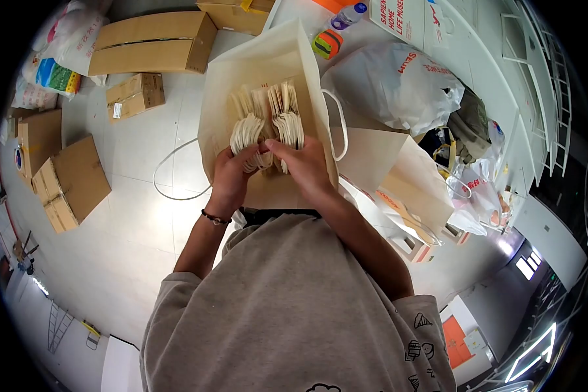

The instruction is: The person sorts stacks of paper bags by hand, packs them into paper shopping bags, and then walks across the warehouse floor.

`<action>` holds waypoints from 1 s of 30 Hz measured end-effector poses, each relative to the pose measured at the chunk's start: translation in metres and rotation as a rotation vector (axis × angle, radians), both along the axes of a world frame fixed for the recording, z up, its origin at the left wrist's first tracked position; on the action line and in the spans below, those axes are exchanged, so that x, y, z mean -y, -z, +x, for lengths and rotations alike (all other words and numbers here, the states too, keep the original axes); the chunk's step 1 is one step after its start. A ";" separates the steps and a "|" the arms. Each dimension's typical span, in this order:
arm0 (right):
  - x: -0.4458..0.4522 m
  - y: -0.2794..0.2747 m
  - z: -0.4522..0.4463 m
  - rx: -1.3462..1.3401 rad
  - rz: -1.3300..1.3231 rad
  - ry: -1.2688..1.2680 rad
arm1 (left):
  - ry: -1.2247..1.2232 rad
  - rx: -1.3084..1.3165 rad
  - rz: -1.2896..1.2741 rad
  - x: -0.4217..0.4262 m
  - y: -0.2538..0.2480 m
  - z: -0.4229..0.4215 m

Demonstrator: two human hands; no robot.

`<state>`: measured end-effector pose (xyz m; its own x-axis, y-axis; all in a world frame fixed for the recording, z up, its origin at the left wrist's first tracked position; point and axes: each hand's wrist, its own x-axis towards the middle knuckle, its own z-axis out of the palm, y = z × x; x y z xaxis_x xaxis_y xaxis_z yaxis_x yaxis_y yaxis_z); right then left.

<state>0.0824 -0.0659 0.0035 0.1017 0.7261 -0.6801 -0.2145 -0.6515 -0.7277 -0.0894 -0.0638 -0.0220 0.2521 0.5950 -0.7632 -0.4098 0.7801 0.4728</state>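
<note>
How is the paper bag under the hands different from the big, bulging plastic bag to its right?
The paper bag is cream; the plastic bag is whitish and partly see-through. The paper bag has straight edges, while the plastic bag is rounded and crinkly. Both are pale.

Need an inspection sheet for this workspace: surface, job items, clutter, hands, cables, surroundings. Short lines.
Surface: glossy pale tiled floor.
Job's things: two side-by-side bunches of thin, flat, pale pieces, material unclear, the left bunch and right bunch, inside a large, open cream paper bag.
Clutter: brown rectangular cardboard boxes to the left; bulging translucent plastic bag with red lettering to the right.
Hands: left hand grips the left bunch, right hand the right.
Cables: nothing seen near the hands.
Surroundings: white metal racks at right.
</note>
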 end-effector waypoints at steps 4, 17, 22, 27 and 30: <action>0.001 0.005 -0.003 0.019 0.013 0.016 | 0.042 -0.040 0.010 -0.006 -0.014 0.006; 0.002 0.003 -0.001 -0.070 -0.083 0.041 | 0.096 -0.075 0.074 -0.001 -0.007 0.004; 0.002 0.000 0.004 -0.081 -0.089 0.037 | 0.083 -0.074 0.075 0.001 -0.005 0.004; 0.003 0.000 0.007 -0.132 -0.099 0.068 | 0.048 -0.020 0.042 0.000 0.000 0.003; 0.002 0.000 0.009 -0.145 -0.095 0.061 | 0.040 0.028 -0.023 -0.004 -0.007 0.002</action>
